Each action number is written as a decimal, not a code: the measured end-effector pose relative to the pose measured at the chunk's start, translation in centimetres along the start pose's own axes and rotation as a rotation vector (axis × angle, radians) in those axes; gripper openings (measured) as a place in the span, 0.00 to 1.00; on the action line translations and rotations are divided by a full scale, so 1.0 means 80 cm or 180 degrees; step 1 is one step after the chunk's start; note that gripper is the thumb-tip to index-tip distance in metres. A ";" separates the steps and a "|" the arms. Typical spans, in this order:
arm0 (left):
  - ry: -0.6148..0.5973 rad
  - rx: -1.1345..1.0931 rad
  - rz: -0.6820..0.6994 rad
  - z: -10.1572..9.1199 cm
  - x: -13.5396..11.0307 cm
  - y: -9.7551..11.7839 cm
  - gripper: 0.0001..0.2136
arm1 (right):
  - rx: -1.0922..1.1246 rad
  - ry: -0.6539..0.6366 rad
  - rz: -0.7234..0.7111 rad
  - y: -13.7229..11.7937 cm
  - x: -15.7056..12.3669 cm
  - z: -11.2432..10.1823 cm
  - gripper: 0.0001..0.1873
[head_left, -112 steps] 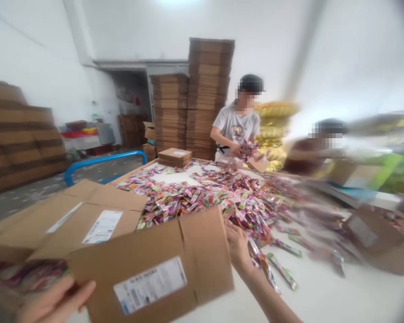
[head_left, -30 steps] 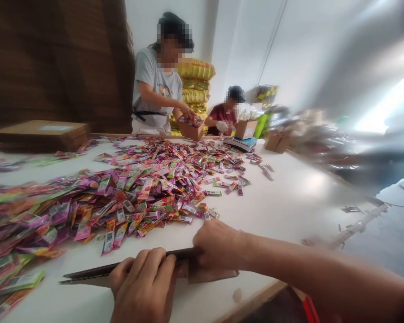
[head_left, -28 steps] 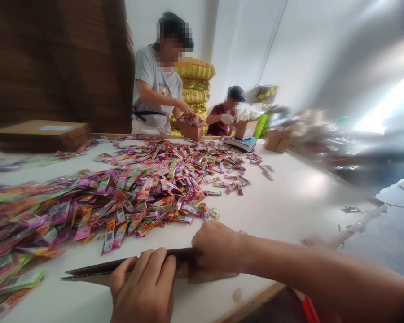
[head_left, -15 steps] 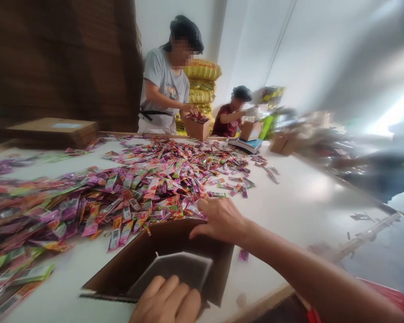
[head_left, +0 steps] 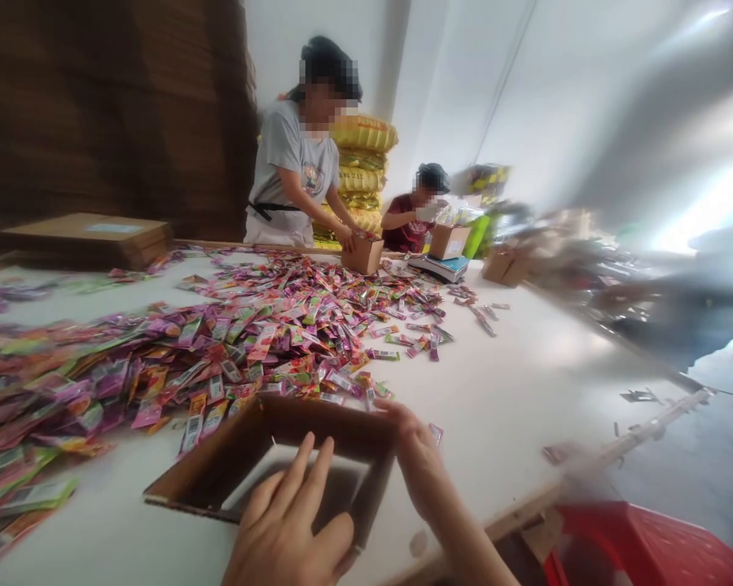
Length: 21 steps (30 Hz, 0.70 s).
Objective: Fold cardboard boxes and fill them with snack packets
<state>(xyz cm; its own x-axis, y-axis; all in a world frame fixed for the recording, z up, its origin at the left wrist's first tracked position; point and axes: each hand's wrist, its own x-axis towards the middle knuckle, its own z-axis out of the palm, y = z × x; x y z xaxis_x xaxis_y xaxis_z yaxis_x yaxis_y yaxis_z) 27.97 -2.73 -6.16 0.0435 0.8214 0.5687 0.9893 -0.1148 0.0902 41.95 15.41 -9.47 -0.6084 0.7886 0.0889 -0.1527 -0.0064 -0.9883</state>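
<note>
An open cardboard box (head_left: 318, 417) stands on the white table at the near edge of a heap of small wrapped snack packets (head_left: 269, 325). A pale sheet or plastic liner (head_left: 262, 472) lies inside it. My left hand (head_left: 293, 521) is over the box's near side, fingers stretched toward the inside, holding nothing I can see. Around the far right corner of the box curls my right hand (head_left: 415, 443), gripping the wall; part of its fingers is hidden.
Across the white table (head_left: 494, 391), a person in a grey shirt (head_left: 290, 155) holds a small carton (head_left: 362, 254). Another person (head_left: 409, 220) is behind a carton on a scale (head_left: 440, 267). Flat cartons (head_left: 85, 240) are stacked at left. A red stool (head_left: 641, 545) stands lower right.
My left hand's curled fingers have straightened over the box. My right hand has shifted to the box's right corner, and the box sits more squared. The grey-shirted person's hands have lowered onto their carton.
</note>
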 end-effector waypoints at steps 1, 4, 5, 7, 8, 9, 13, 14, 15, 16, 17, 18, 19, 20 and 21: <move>-0.0009 -0.0068 -0.0091 -0.001 0.002 0.006 0.06 | -0.0212 0.0128 -0.0122 0.004 0.008 0.016 0.40; 0.0024 -0.0041 -0.0351 -0.004 0.007 0.021 0.08 | -0.0882 0.0267 -0.0444 0.004 0.028 0.059 0.35; 0.0079 0.0047 -0.0424 -0.005 0.008 0.024 0.08 | -0.1019 0.0253 -0.0512 0.004 0.028 0.067 0.32; 0.0219 0.0167 -0.0582 -0.007 0.007 0.026 0.08 | -0.0960 -0.0091 -0.0433 0.005 0.019 0.074 0.26; 0.0264 0.0167 -0.0651 -0.007 0.005 0.026 0.08 | -0.0780 -0.0373 -0.0307 0.006 0.012 0.073 0.25; 0.0285 0.0134 -0.0712 -0.008 0.004 0.026 0.08 | -0.0543 -0.0647 -0.0153 0.007 0.005 0.070 0.24; 0.0264 -0.0021 -0.0853 -0.013 0.001 0.034 0.08 | 0.0054 -0.1094 0.0214 0.005 -0.001 0.062 0.36; 0.0282 -0.0010 -0.0837 -0.013 0.000 0.037 0.08 | -0.0041 -0.1075 0.0197 0.004 0.002 0.064 0.38; 0.0292 0.0011 -0.0784 -0.014 -0.002 0.040 0.08 | -0.0196 -0.1043 0.0205 0.004 0.006 0.067 0.38; 0.0288 0.0052 -0.0718 -0.014 -0.006 0.043 0.08 | -0.0327 -0.1010 0.0253 0.004 0.009 0.071 0.36; 0.0283 0.0126 -0.0678 -0.013 -0.010 0.044 0.08 | -0.0345 -0.1005 0.0348 0.005 0.012 0.074 0.33; 0.0287 0.0223 -0.0680 -0.012 -0.014 0.044 0.08 | -0.0213 -0.1058 0.0470 0.006 0.014 0.077 0.29; 0.0297 0.0319 -0.0723 -0.011 -0.018 0.043 0.07 | 0.0038 -0.1204 0.0587 0.006 0.014 0.079 0.28; 0.0305 0.0395 -0.0798 -0.010 -0.021 0.041 0.07 | 0.0335 -0.1419 0.0653 0.005 0.013 0.079 0.29; 0.0307 0.0431 -0.0879 -0.010 -0.023 0.038 0.06 | 0.0585 -0.1628 0.0653 0.002 0.012 0.078 0.32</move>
<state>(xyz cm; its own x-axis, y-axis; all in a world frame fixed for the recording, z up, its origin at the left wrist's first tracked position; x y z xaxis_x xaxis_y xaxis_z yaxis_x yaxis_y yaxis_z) 30.74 -5.03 -6.26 -0.2363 0.7536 0.6134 0.9717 0.1858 0.1460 36.47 12.32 -8.76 -0.9318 0.3630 -0.0082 -0.0969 -0.2704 -0.9579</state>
